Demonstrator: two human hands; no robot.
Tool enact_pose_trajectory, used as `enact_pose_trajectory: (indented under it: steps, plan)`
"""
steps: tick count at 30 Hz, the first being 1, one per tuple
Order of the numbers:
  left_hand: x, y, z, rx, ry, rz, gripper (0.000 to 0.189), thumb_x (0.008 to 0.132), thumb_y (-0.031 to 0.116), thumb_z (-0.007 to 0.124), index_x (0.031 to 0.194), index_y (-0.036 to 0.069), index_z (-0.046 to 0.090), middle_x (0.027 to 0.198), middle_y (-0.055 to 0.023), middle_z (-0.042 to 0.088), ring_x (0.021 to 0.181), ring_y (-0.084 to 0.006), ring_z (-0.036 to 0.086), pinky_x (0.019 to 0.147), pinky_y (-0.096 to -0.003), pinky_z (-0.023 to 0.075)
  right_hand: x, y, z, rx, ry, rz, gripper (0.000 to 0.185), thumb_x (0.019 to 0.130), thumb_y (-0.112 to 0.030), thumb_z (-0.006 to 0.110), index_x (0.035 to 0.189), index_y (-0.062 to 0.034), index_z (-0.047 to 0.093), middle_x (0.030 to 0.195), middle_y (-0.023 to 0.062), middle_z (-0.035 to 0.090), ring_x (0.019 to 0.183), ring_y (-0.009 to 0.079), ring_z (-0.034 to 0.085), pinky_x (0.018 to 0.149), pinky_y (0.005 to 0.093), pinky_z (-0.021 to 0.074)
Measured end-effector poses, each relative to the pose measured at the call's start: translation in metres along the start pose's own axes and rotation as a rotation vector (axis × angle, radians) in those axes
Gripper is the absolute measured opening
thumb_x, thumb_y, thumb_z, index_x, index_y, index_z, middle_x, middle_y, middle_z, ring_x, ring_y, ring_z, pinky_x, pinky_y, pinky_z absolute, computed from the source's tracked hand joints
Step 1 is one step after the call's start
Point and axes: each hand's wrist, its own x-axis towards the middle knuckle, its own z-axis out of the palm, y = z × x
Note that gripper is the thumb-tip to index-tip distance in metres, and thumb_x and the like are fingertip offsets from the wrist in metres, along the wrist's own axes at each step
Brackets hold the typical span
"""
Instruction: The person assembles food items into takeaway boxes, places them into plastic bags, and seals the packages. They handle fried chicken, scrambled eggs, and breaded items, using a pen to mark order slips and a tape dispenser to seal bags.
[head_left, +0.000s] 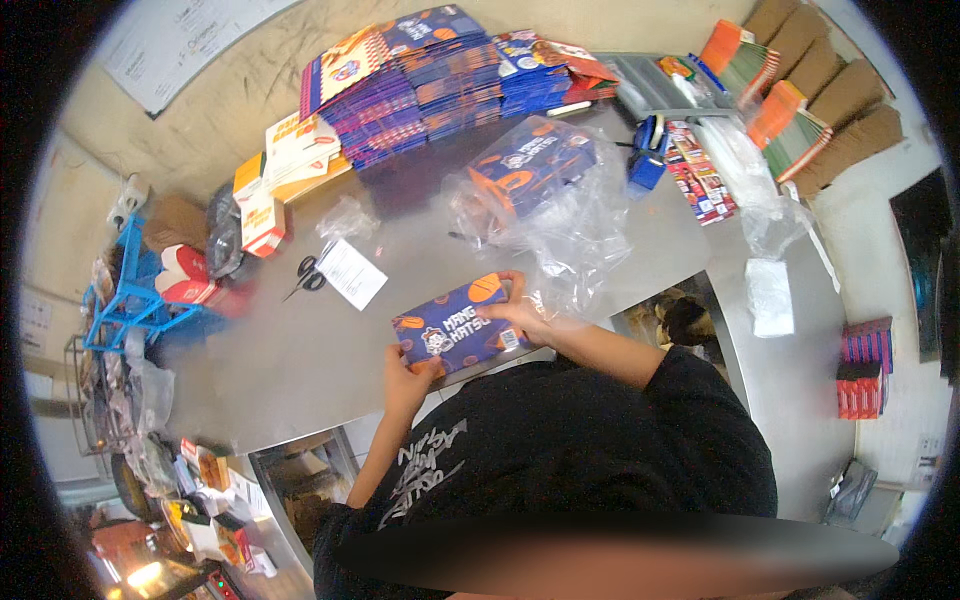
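Note:
A printed purple and orange cardboard food box is held between my two hands at the front edge of the metal table. My left hand grips its lower left corner, thumb on the printed face. At the opposite end my right hand is closed on the upper right part, thumb on top. Beyond the box, a clear plastic bag lies crumpled around a similar purple box pack. A printed paper slip rests left of the held box, touching black-handled scissors.
Tall stacks of flattened cardboard boxes stand against the wall. A blue tape dispenser and a grey tray sit at the back right. Small white and orange boxes and a blue rack are at left. An opening shows beside my right arm.

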Motion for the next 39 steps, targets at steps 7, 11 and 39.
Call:
enact_pose_trajectory:
  steps: [7, 11, 39]
  plan:
    - [0.015, 0.065, -0.048, -0.934, -0.097, 0.230, 0.033, 0.084, 0.016, 0.058, 0.111, 0.000, 0.049, 0.106, -0.0127, 0.055, 0.096, -0.0231, 0.057, 0.083, -0.0348, 0.0462, -0.051, -0.112, 0.023, 0.167, -0.440, 0.067, 0.061, 0.073, -0.014, 0.072, 0.125, -0.0040, 0.040, 0.113, 0.0111, 0.055, 0.099, 0.0202, 0.058, 0.081, 0.0341, 0.0511]
    - [0.014, 0.193, -0.001, -0.337, 0.007, 0.636, 0.027, 0.081, 0.012, 0.058, 0.105, 0.000, 0.053, 0.101, -0.0119, 0.058, 0.094, -0.0237, 0.058, 0.080, -0.0353, 0.0465, -0.107, -0.196, 0.045, 0.463, -0.910, 0.040, 0.043, 0.080, -0.016, 0.064, 0.117, -0.0044, 0.047, 0.104, 0.0105, 0.061, 0.087, 0.0211, 0.063, 0.077, 0.0403, 0.0537]
    - [0.035, 0.270, 0.067, -0.351, 0.023, 0.062, 0.038, 0.094, 0.040, 0.041, 0.091, 0.005, 0.054, 0.067, -0.0046, 0.053, 0.049, -0.0116, 0.047, 0.049, -0.0294, 0.0442, 0.043, -0.214, -0.249, -0.017, -0.411, 0.204, 0.040, 0.079, -0.021, 0.064, 0.109, 0.0021, 0.055, 0.098, 0.0140, 0.064, 0.085, 0.0242, 0.064, 0.076, 0.0366, 0.0525]
